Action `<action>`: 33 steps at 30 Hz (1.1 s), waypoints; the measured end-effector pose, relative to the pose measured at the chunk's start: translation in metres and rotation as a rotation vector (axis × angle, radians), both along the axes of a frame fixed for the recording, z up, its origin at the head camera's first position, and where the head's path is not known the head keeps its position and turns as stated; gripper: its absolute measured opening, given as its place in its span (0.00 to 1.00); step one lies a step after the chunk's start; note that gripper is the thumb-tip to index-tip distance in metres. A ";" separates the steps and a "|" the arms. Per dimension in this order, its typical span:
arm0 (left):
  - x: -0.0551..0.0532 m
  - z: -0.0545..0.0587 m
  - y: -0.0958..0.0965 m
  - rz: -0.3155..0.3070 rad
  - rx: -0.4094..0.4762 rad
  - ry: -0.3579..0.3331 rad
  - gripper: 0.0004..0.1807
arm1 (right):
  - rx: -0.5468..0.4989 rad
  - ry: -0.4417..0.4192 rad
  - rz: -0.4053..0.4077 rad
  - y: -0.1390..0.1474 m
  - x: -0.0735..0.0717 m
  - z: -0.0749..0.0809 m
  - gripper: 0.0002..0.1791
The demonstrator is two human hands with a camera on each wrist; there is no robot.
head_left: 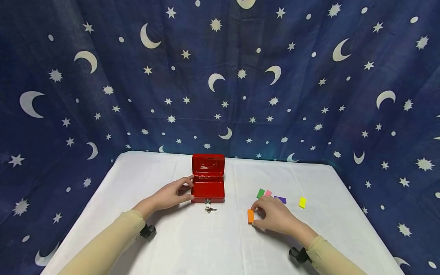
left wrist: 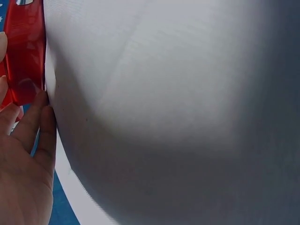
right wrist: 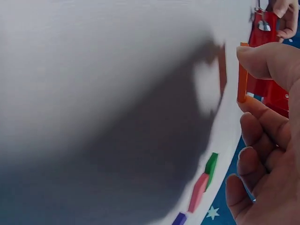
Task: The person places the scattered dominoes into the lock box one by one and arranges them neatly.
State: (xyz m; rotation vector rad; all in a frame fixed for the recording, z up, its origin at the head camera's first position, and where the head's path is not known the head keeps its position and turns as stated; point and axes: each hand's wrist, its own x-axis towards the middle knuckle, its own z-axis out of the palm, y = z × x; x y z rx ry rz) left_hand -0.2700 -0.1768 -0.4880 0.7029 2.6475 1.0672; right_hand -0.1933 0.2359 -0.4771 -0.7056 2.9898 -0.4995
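Note:
A small red metal cash box (head_left: 207,190) stands on the white table with its lid (head_left: 208,165) raised. My left hand (head_left: 175,192) touches its left side, thumb near the front corner and index finger near the hinge. In the left wrist view the fingertips (left wrist: 41,99) rest against the box's end. My right hand (head_left: 275,214) pinches an orange rectangular block (head_left: 251,216) between thumb and index finger. In the right wrist view, that block stands above the tablecloth, its shadow below; the other fingers are loosely bent.
Behind the right hand lie a green block (head_left: 260,193), a pink block (head_left: 267,193) and a purple block (head_left: 280,199), with a yellow block (head_left: 302,202) farther right. Keys (head_left: 210,209) hang at the box's front lock. A blue star-patterned curtain (head_left: 240,95) hangs behind the table.

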 end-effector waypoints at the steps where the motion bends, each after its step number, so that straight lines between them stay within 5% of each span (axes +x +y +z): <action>1: 0.000 0.000 0.000 -0.002 -0.003 0.006 0.25 | -0.012 0.006 -0.003 -0.003 -0.002 0.001 0.18; 5: 0.000 0.000 0.000 -0.010 0.003 0.022 0.35 | -0.048 0.005 -0.024 -0.015 -0.014 0.007 0.19; 14: 0.002 0.001 0.002 -0.020 0.011 0.002 0.22 | -0.079 -0.004 -0.034 -0.042 -0.037 0.013 0.20; 33: -0.001 -0.001 0.001 0.007 -0.008 0.001 0.21 | -0.138 -0.025 -0.048 -0.111 -0.071 0.026 0.23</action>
